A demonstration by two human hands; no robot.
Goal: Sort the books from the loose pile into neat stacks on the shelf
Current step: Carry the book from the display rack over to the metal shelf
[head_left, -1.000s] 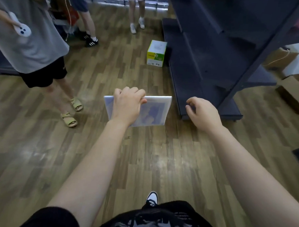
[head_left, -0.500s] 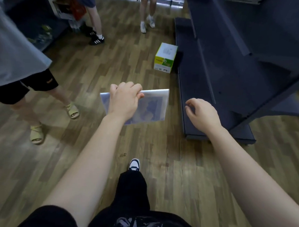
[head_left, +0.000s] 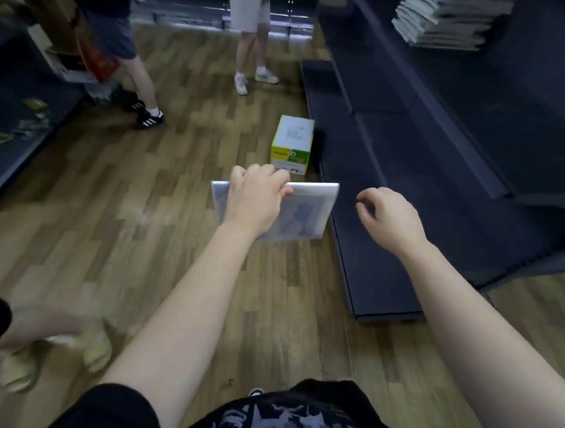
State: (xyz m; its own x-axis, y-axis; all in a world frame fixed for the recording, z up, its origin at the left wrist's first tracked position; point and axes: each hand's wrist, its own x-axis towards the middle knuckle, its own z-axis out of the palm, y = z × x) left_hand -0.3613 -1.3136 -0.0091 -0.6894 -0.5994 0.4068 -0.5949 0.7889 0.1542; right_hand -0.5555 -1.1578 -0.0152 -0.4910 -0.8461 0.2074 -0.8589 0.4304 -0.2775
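Head view: the left hand (head_left: 254, 199) is gripping a thin pale book (head_left: 310, 215) by its top edge, with its fingers (head_left: 266, 174) curling over that edge. It is holding the book upright above the floor, just beside the dark shelf (head_left: 385, 267). The right hand (head_left: 389, 215) is hanging loosely curled, holding nothing. With only one edge gripped, the book is likely risking a swing or a slip. A box (head_left: 292, 143) is sitting on the floor ahead and bystanders are standing near, so a trip or bump is looking possible. A neat stack (head_left: 445, 23) is lying higher on the shelf.
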